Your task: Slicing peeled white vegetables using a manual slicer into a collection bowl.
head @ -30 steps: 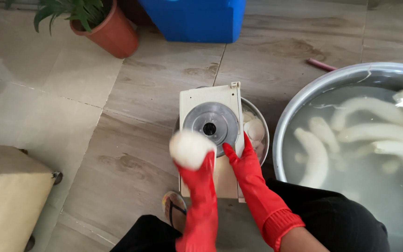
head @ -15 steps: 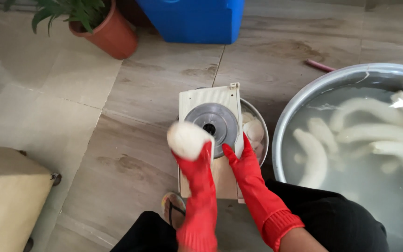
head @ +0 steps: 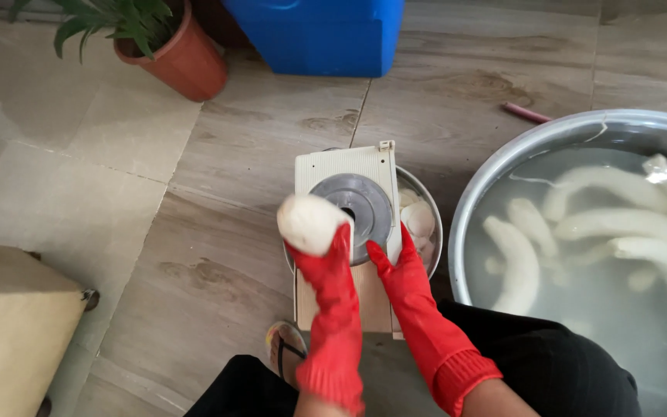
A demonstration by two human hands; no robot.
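Note:
Both my hands wear long red rubber gloves. My left hand (head: 330,259) grips a peeled white root piece (head: 308,222) and presses it against the left side of a cream slicer board (head: 341,166) with a round grey metal blade disc (head: 353,205). My right hand (head: 397,266) holds the board's right edge, just below the disc. The board lies over a small steel bowl (head: 428,202) with white slices in it.
A large steel basin (head: 503,166) of water with several peeled white roots sits at the right. A terracotta plant pot (head: 183,62) and a blue container (head: 318,35) stand at the back. A beige box (head: 9,324) is at the lower left. A sandal (head: 286,347) shows below the board.
My left hand has slid the white root piece slightly up and down along the slicer's left side. My right hand has stayed on the board.

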